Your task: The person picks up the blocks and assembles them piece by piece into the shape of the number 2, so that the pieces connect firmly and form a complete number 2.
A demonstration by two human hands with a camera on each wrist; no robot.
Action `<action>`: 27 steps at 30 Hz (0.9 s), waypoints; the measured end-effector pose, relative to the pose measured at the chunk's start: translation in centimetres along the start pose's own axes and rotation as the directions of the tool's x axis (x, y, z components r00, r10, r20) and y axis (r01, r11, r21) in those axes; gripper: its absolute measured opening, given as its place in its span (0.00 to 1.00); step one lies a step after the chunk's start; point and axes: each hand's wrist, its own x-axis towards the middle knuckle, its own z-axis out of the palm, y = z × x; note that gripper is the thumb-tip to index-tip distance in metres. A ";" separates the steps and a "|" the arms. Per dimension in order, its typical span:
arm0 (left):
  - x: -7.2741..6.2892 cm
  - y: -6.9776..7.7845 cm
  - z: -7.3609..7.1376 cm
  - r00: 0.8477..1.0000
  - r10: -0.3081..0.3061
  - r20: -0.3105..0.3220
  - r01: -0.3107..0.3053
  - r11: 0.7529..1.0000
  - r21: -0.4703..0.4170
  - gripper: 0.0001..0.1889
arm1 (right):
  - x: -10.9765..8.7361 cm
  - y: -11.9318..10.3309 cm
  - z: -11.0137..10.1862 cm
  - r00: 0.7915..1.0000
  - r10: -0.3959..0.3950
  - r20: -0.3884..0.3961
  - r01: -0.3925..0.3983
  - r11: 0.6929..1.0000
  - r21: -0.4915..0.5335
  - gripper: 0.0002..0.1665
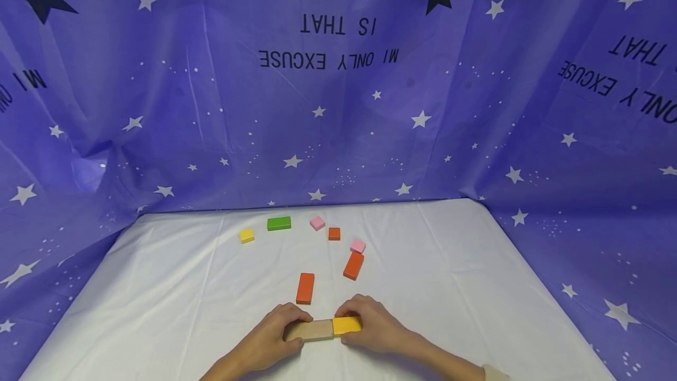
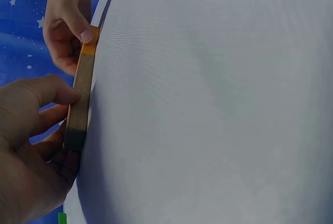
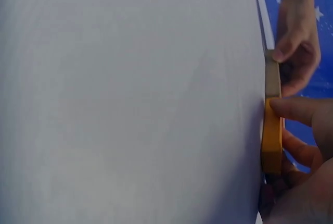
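Note:
A plain wooden block and a yellow-orange block lie end to end near the front edge of the white table. My left hand pinches the wooden block between thumb and fingers. My right hand pinches the yellow-orange block the same way. The two blocks touch at their short ends. Both wrist views show the blocks edge-on against the white cloth.
Further back lie two orange-red long blocks, two pink cubes, a small orange cube, a green block and a yellow cube. A purple star-printed cloth walls the table.

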 end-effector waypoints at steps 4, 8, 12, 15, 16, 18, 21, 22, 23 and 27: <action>-0.1 -0.1 0.1 1.000 0.002 -0.005 -0.002 1.000 -0.006 0.17 | 0.2 -0.4 0.8 0.999 0.044 -0.023 -0.044 0.999 -0.005 0.16; -0.2 -0.2 0.1 1.000 0.013 -0.015 -0.013 1.000 -0.001 0.17 | 0.3 -0.7 1.3 0.997 0.062 -0.037 -0.062 0.998 0.003 0.16; -0.2 -0.2 0.1 1.000 0.014 -0.012 -0.014 1.000 -0.003 0.17 | 0.4 -0.9 1.5 0.996 0.074 -0.045 -0.073 0.997 0.018 0.15; -0.2 -0.2 0.1 1.000 0.008 -0.005 -0.008 1.000 -0.010 0.17 | 0.4 -0.9 1.7 0.996 0.068 -0.056 -0.067 0.997 0.030 0.15; -0.2 -0.2 0.1 1.000 0.009 -0.004 -0.009 1.000 -0.011 0.17 | 0.4 -0.9 1.7 0.996 0.065 -0.059 -0.064 0.997 0.031 0.15; -0.3 -0.2 0.1 1.000 0.008 -0.004 -0.008 1.000 -0.012 0.17 | 0.3 -0.9 1.8 0.996 0.062 -0.066 -0.060 0.998 0.031 0.15; -0.3 -0.3 0.1 1.000 0.015 -0.008 -0.015 1.000 -0.009 0.17 | 0.4 -0.9 1.9 0.995 0.071 -0.071 -0.068 0.997 0.031 0.15; -0.3 -0.3 0.1 1.000 0.019 -0.010 -0.019 1.000 -0.007 0.17 | 0.4 -0.9 1.9 0.995 0.072 -0.072 -0.069 0.997 0.033 0.15; -0.3 -0.3 0.1 1.000 0.024 -0.012 -0.024 1.000 -0.004 0.18 | 0.4 -0.9 1.9 0.995 0.072 -0.075 -0.070 0.997 0.031 0.15; -0.2 -0.2 0.0 0.999 0.043 -0.013 -0.043 0.999 0.002 0.17 | 0.4 -1.0 1.8 0.994 0.069 -0.083 -0.067 0.997 0.027 0.15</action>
